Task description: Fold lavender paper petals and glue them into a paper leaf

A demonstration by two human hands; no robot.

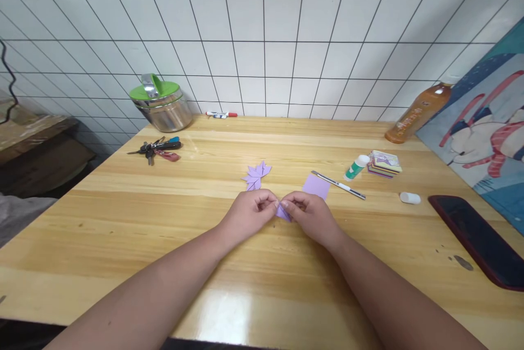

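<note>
Between my two hands is a small folded piece of purple paper (283,213), held just above or on the table. My left hand (256,209) pinches its left side with thumb and fingertips. On the other side, my right hand (309,212) grips it the same way, thumb on top. Just beyond my left hand lies a purple folded-paper shape (256,175) with pointed petals, partly hidden by the hand. A flat purple paper square (316,187) rests beyond my right hand, with a slim silver cutter knife (339,184) across its edge.
Right: a glue stick (353,168), its white cap (410,198), a stack of coloured paper (385,163), a phone (478,238) and a tilted drink bottle (420,112). Left: keys (155,148) and a green-lidded metal pot (166,110). Markers (221,114) lie along the tiled wall (282,60).
</note>
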